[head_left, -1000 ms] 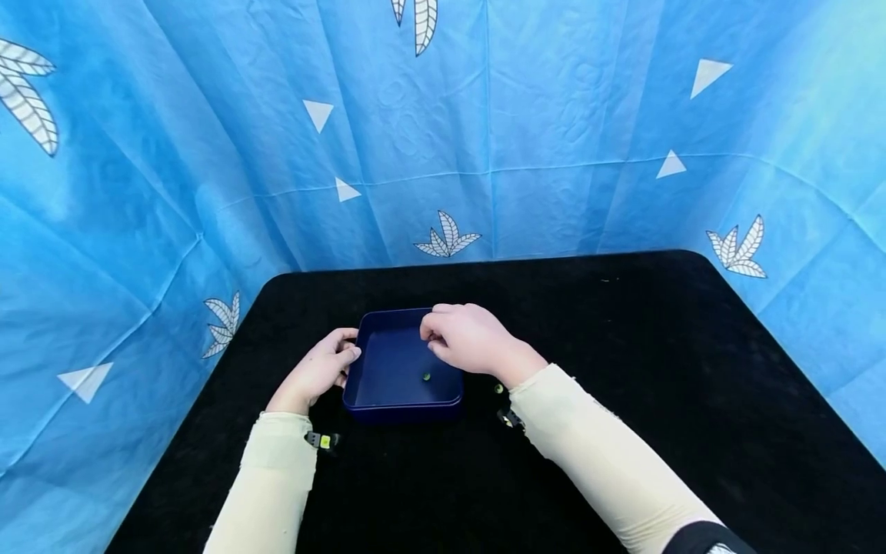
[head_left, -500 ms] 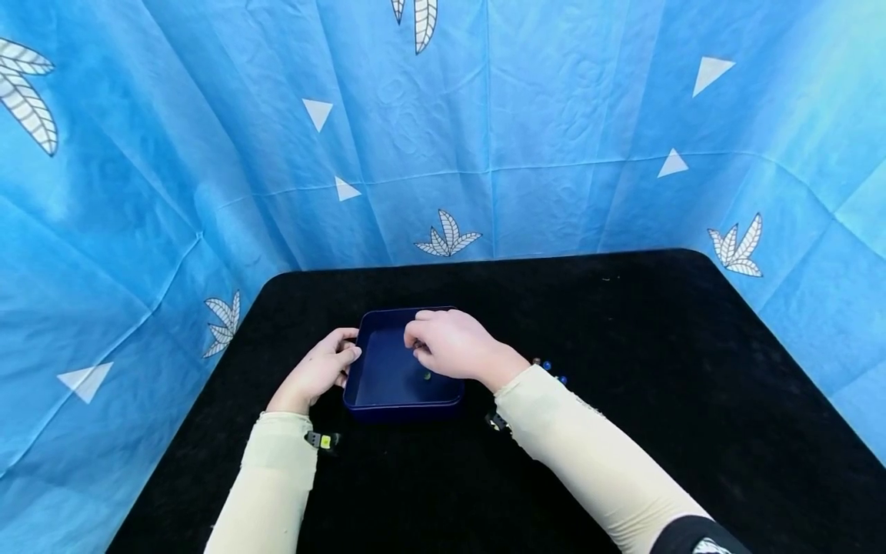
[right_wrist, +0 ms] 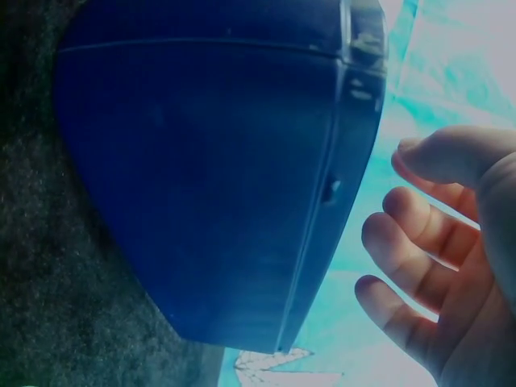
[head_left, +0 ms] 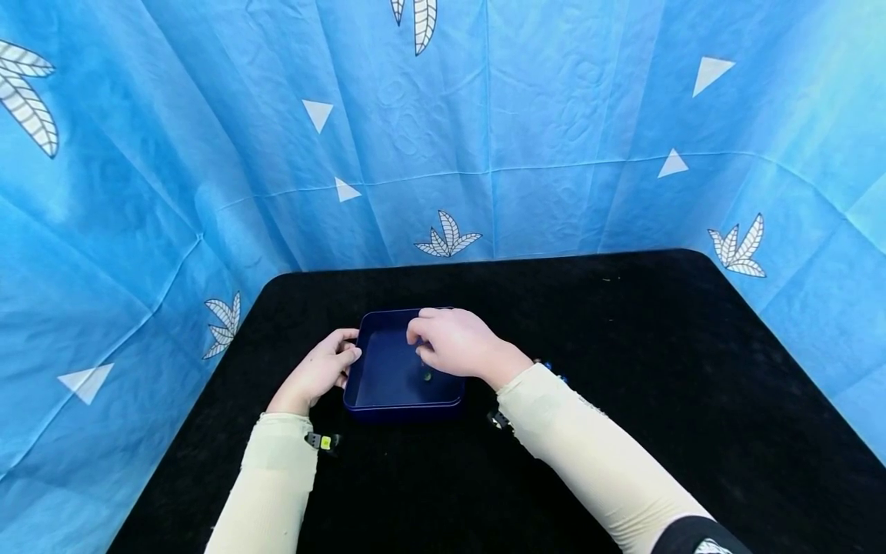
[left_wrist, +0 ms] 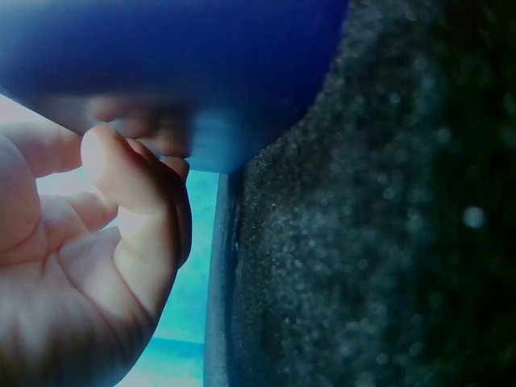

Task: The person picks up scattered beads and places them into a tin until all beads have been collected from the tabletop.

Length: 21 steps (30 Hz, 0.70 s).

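A dark blue rectangular box (head_left: 391, 392) sits open-topped on the black table. My left hand (head_left: 321, 368) grips its left side, thumb at the rim and fingers against the outer wall. The left wrist view shows those fingers (left_wrist: 133, 185) close against the wall. My right hand (head_left: 457, 346) hovers over the right half of the box, fingers loosely curled. Inside lies a small green bead (head_left: 427, 377), and a tiny brownish speck (head_left: 421, 364) shows just below the right thumb. In the right wrist view, the thumb and index fingertips of the right hand (right_wrist: 435, 234) are close together.
A few small blue and brown beads (head_left: 548, 365) lie on the table, partly hidden behind the right wrist. The black-covered table (head_left: 623, 331) reaches back to a blue patterned curtain (head_left: 554, 100) on three sides. Tiny pale specks (head_left: 607, 278) lie far right.
My right hand has moved left and slightly down over the box, then shifted only a little. The brownish speck now shows below its thumb. The left hand and box stay put.
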Each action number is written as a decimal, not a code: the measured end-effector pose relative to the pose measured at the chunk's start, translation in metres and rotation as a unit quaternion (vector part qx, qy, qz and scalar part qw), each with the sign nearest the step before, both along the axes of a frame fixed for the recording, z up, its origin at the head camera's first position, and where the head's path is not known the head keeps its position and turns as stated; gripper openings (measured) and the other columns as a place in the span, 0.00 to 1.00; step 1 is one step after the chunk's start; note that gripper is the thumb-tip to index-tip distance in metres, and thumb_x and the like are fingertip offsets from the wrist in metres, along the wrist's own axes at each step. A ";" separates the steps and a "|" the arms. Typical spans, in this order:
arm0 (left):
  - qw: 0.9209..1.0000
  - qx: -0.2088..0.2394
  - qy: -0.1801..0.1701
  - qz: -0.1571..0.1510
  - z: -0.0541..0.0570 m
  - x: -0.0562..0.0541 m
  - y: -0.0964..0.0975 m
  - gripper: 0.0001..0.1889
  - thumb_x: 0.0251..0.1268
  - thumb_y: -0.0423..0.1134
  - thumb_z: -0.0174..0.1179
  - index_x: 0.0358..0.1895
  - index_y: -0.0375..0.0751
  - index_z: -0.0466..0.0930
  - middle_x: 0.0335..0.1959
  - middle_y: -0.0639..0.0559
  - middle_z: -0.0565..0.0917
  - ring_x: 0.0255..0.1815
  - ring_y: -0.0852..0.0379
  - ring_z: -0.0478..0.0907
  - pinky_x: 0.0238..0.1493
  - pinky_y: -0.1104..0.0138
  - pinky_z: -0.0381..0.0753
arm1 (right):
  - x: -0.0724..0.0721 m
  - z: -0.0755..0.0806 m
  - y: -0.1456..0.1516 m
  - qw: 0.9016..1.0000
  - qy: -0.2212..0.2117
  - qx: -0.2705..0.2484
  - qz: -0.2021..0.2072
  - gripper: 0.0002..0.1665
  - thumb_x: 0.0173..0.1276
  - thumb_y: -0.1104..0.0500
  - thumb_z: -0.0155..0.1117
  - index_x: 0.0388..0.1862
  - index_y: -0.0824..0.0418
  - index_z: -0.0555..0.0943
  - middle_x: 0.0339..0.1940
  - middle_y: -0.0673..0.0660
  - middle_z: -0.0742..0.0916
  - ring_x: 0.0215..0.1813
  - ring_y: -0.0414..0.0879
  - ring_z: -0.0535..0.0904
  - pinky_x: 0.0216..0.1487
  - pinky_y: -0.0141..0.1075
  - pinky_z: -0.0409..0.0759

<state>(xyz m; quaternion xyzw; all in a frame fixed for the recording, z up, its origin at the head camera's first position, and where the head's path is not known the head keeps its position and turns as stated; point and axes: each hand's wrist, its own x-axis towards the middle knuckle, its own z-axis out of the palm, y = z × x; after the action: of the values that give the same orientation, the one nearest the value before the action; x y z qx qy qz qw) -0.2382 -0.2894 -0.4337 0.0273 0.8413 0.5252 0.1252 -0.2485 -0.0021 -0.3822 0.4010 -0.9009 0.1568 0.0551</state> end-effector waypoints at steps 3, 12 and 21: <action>1.000 -0.001 0.001 0.000 -0.001 0.000 0.000 0.23 0.79 0.36 0.49 0.73 0.36 0.61 0.47 0.39 0.73 0.33 0.48 0.75 0.29 0.59 0.81 | 0.000 0.000 0.002 1.000 -0.002 -0.001 -0.005 0.09 0.71 0.56 0.63 0.46 0.48 0.86 0.42 0.43 0.82 0.36 0.36 0.77 0.42 0.33 0.78; 1.000 0.000 0.004 0.001 -0.003 0.000 -0.002 0.23 0.79 0.36 0.49 0.73 0.37 0.62 0.48 0.38 0.73 0.34 0.46 0.75 0.30 0.58 0.82 | -0.001 -0.003 0.010 1.000 0.005 -0.006 -0.013 0.09 0.71 0.58 0.61 0.45 0.46 0.85 0.42 0.42 0.81 0.35 0.36 0.76 0.41 0.33 0.78; 1.000 0.006 0.006 -0.006 -0.004 -0.001 -0.003 0.24 0.80 0.36 0.49 0.73 0.35 0.61 0.50 0.36 0.76 0.35 0.47 0.76 0.30 0.59 0.82 | -0.001 -0.002 0.031 0.999 -0.005 0.001 -0.037 0.09 0.71 0.57 0.61 0.44 0.48 0.86 0.40 0.42 0.80 0.34 0.37 0.76 0.40 0.35 0.78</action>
<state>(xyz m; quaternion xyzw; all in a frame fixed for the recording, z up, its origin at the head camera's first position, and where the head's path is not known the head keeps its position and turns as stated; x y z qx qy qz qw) -0.2395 -0.2920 -0.4372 0.0363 0.8385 0.5296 0.1230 -0.2497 0.0284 -0.3844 0.3669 -0.9154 0.1559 0.0562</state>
